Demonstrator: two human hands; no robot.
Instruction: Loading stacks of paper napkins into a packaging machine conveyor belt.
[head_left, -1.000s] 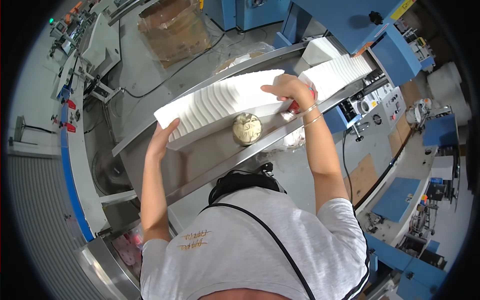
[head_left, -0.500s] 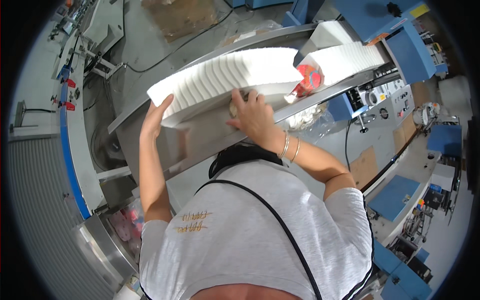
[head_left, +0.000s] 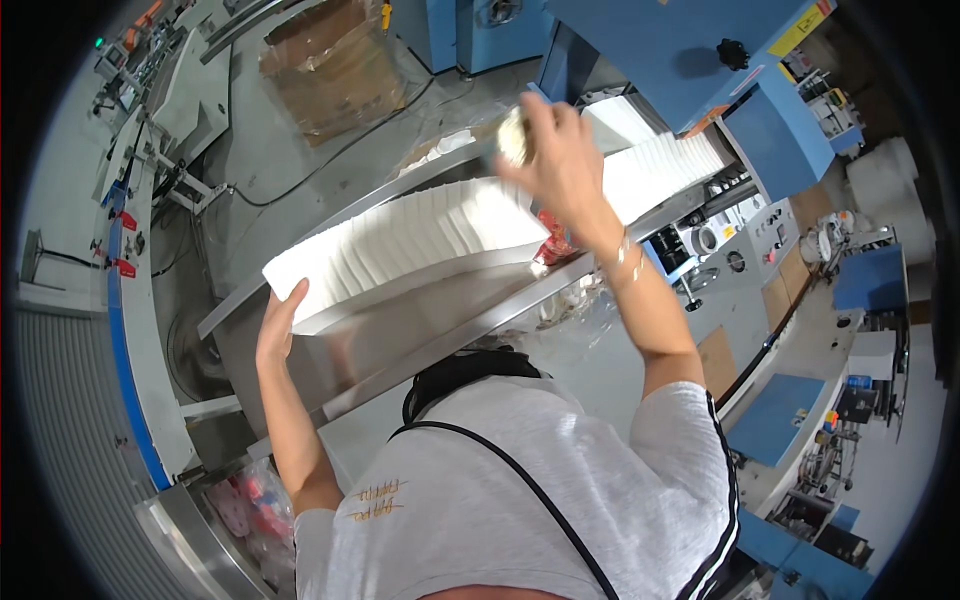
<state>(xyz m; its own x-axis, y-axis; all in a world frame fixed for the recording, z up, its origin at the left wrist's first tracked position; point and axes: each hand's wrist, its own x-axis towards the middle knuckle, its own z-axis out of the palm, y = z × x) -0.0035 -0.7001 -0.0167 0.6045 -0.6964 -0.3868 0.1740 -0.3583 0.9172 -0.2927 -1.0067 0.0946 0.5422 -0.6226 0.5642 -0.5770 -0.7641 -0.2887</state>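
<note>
A long row of white, soft-looking sheets (head_left: 400,240), stacked face to face, lies in a metal trough (head_left: 400,325). At its left end my left hand (head_left: 277,325) grips the row, thumb on the near side; the other fingers are partly hidden. My right hand (head_left: 565,165) is raised over the row's right end, closed on a small round pale thing (head_left: 514,138) with a dark edge, blurred by motion. Below that hand a red patterned piece (head_left: 552,240) shows at the row's right end. More white sheets (head_left: 665,170) continue on the right.
A blue machine (head_left: 690,50) stands over the trough's far right end. On the floor beyond is a cardboard box (head_left: 335,75) in clear plastic, with a black cable (head_left: 300,190) nearby. Clear plastic (head_left: 580,315) lies beside the trough's near edge. A blue-edged bench (head_left: 130,370) runs along the left.
My right hand has lifted away from the row's near side, up and to the right, carrying the round pale thing. My left hand stays on the row's left end.
</note>
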